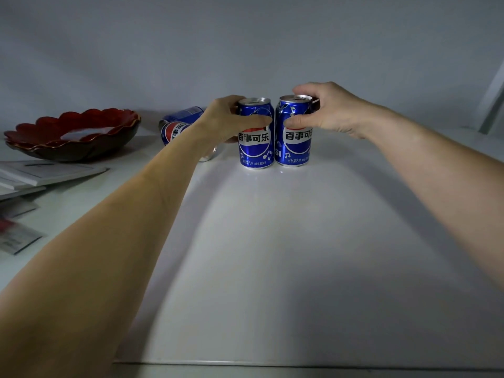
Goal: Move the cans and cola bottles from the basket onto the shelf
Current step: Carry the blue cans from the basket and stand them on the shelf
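Two blue cola cans stand upright side by side, almost touching, deep on the white shelf [272, 241]. My left hand [226, 118] wraps the left can [256, 148] near its top, thumb across the front. My right hand [324, 110] grips the right can [294, 148] the same way. Behind my left forearm a third blue can [174, 126] lies on its side, partly hidden. The basket and the cola bottles are out of view.
A dark red scalloped bowl [73, 135] sits at the far left of the shelf. Flat white boxes and papers [41, 175] lie in front of it. The shelf's back wall [245, 50] rises just behind the cans. A side support [491, 105] slants at the far right.
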